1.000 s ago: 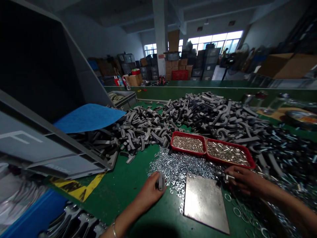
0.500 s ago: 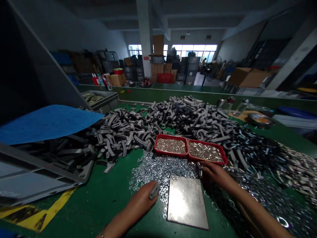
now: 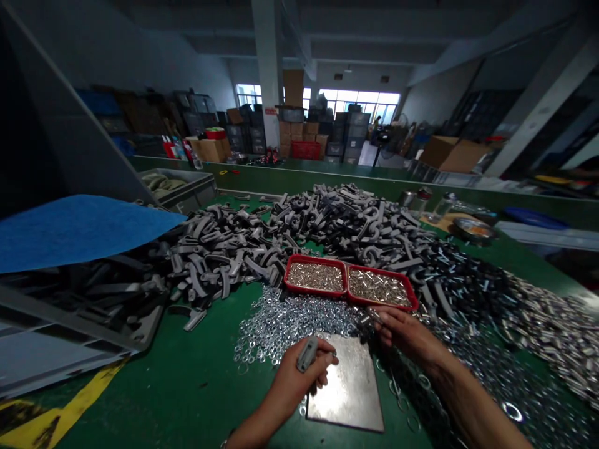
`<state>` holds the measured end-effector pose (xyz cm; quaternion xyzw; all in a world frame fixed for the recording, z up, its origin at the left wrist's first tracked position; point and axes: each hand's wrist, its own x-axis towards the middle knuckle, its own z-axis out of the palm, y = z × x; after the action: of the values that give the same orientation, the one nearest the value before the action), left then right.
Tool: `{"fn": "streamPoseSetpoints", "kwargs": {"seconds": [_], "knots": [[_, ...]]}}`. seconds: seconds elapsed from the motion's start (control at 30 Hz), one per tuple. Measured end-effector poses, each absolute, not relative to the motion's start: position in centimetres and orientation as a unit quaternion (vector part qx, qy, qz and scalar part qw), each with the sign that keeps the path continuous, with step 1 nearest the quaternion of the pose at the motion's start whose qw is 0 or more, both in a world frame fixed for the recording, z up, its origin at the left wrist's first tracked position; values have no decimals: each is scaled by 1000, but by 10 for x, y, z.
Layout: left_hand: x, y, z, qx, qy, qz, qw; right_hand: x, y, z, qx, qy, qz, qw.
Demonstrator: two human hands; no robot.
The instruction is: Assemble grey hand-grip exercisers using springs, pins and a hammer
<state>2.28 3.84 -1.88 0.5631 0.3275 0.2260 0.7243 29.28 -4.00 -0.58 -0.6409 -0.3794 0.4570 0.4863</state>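
Note:
My left hand (image 3: 299, 377) is closed around a grey handle (image 3: 307, 354), whose rounded end sticks up beside the thumb. Its fingertips pinch together over the left part of a flat metal plate (image 3: 350, 393); a tiny dark bit shows there, too small to name. Just beyond the plate's far right corner is my right hand (image 3: 405, 333), its fingers closed on a small ridged metal piece (image 3: 365, 318) that looks like a screw. Loose washers (image 3: 290, 321) lie spread on the green table behind and left of the plate.
Two red trays (image 3: 347, 293) of small metal parts stand behind the washers. A heap of grey handles (image 3: 341, 218) fills the table's middle. Dark parts and metal pins (image 3: 556, 318) spread at the right. A grey crate (image 3: 93, 330) with a blue sheet (image 3: 88, 231) borders the left.
My left hand has moved right and up with the grey handle, now over the plate's edge. My right hand has turned and lifted the small ridged piece into sight. The view has shifted slightly.

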Motion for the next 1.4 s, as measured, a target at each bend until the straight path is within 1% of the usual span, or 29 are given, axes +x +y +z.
{"fn": "streamPoseSetpoints", "kwargs": {"seconds": [0.07, 0.2, 0.27, 0.3, 0.33, 0.4, 0.47, 0.5, 0.57, 0.73, 0.83, 0.93, 1.0, 1.07, 1.2, 1.3, 1.4], "knots": [[30, 37, -17, 560, 326, 230, 726, 279, -47, -10, -611, -361, 497, 499], [40, 35, -13, 532, 321, 249, 743, 255, -58, -11, -508, -275, 596, 557], [43, 33, -10, 539, 311, 252, 741, 249, -60, -10, -489, -265, 604, 570], [44, 32, -8, 546, 308, 251, 738, 248, -59, -10, -519, -298, 570, 563], [45, 31, -6, 549, 311, 249, 734, 250, -58, -11, -566, -346, 511, 547], [46, 28, -6, 544, 329, 238, 734, 261, -58, -16, -664, -430, 353, 500], [45, 27, -9, 534, 346, 229, 736, 281, -67, -24, -728, -453, 229, 460], [44, 27, -12, 530, 352, 226, 738, 294, -77, -29, -748, -445, 198, 451], [42, 28, -19, 521, 361, 227, 739, 321, -104, -38, -785, -415, 164, 430], [49, 22, -26, 508, 391, 244, 728, 406, -167, -46, -891, -293, 74, 338], [63, 8, -24, 509, 381, 240, 734, 453, -168, -45, -925, -240, 70, 287], [74, -6, -24, 514, 362, 222, 746, 480, -152, -43, -935, -213, 97, 268], [75, -10, -27, 522, 350, 213, 748, 489, -144, -38, -931, -208, 113, 279], [72, -9, -30, 530, 345, 205, 747, 491, -143, -30, -918, -214, 125, 309], [66, -2, -31, 546, 346, 206, 735, 462, -147, -14, -864, -236, 165, 413], [71, -3, -23, 568, 329, 207, 725, 397, -143, -11, -793, -262, 255, 487], [77, -9, -12, 587, 302, 198, 724, 316, -132, -9, -687, -273, 389, 550]]}}
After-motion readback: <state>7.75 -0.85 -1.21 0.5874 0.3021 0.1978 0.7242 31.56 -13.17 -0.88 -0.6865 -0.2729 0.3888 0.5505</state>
